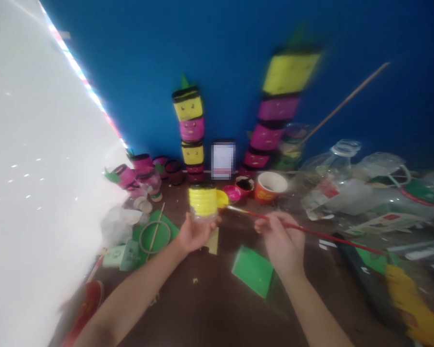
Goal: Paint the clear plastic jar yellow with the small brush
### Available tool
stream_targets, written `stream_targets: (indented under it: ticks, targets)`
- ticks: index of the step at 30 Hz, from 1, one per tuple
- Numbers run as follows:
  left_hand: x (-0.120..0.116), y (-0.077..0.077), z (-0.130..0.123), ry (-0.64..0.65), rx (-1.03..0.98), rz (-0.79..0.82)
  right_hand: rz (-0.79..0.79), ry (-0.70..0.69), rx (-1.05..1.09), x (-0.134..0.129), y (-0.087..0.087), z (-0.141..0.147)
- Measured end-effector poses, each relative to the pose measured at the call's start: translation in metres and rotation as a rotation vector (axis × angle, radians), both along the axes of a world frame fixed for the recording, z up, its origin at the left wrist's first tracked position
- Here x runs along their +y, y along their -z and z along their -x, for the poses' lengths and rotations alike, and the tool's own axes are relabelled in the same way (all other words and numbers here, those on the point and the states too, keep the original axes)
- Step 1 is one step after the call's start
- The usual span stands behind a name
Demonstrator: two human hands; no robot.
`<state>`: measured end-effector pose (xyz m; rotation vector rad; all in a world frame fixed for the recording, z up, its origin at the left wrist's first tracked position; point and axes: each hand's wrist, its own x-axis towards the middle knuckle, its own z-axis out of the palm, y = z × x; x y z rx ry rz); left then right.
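My left hand (196, 233) is closed around the clear lower part of a cut plastic bottle (203, 201), held upright. Its ribbed wall is painted yellow, with a dark band at the top. In my right hand (284, 241) is a long red paintbrush (321, 235), gripped like a pen. The bristles point left, at the edge of a small yellow paint dish (222, 198) just right of the bottle. Beside that dish sit a pink paint dish (232, 193) and a cup of dark paint (245, 185).
Stacks of painted pots (192, 129) with faces stand against the blue wall (130, 62). A paper cup (270, 187) is behind my right hand. Clear plastic bottles (342, 161) crowd the right side. Green paper (253, 271) and a tape ring (155, 237) lie on the brown table (202, 308).
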<state>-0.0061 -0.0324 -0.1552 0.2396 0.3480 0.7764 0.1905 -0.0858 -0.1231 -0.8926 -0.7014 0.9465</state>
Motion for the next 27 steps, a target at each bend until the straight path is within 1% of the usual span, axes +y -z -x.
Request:
stream_targets:
  ticks: [3, 6, 12, 15, 19, 23, 27]
  targets:
    - [0.001, 0.004, 0.004, 0.034, -0.015, 0.033, 0.004, -0.020, 0.103, 0.002, -0.002, -0.003]
    - [0.001, 0.007, 0.008, 0.049, -0.040, 0.072, 0.034, -0.075, 0.195, 0.003, -0.004, -0.004]
    - [0.000, 0.006, 0.008, 0.060, -0.053, 0.052, 0.083, -0.215, 0.248, 0.001, -0.002, -0.003]
    - [0.000, 0.006, 0.007, 0.044, -0.028, 0.029, 0.094, -0.227, 0.302, 0.001, -0.003, -0.003]
    - [0.001, 0.010, 0.007, 0.035, -0.009, -0.005, 0.089, -0.236, 0.363, 0.000, -0.004, -0.005]
    - [0.001, 0.012, 0.007, 0.006, 0.023, -0.042, 0.090, -0.240, 0.365, -0.001, -0.003, -0.006]
    - [0.000, 0.010, 0.004, -0.023, 0.025, -0.034, 0.111, -0.271, 0.352, -0.002, -0.005, -0.006]
